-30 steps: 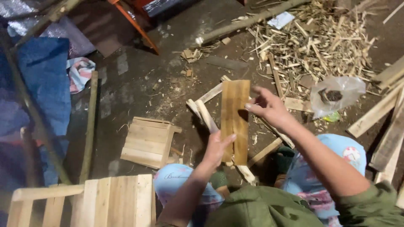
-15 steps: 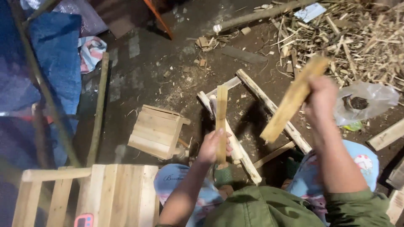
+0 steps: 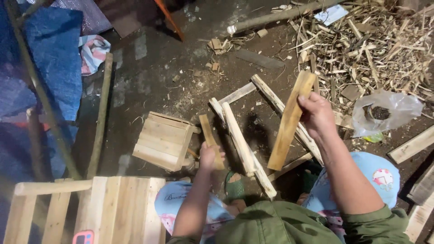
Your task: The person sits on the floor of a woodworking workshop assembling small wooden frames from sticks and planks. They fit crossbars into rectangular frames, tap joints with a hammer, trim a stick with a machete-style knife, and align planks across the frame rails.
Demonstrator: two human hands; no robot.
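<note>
My left hand grips a thin wooden slat that leans up and to the left, just right of a small slatted wooden box. My right hand holds a wider wooden plank by its upper part, tilted with its lower end toward me. Between the two hands, pale wooden rails lie crossed on the dirt floor as a rough frame.
A slatted wooden piece lies at lower left with a red-cased phone on it. Heaped wood shavings and a clear plastic bag are at upper right. A blue tarp and poles lie at the left.
The two pieces, first held together, were pulled apart. My right hand lifted the wider plank off to the right; my left hand kept the thin slat and tilted it leftward.
</note>
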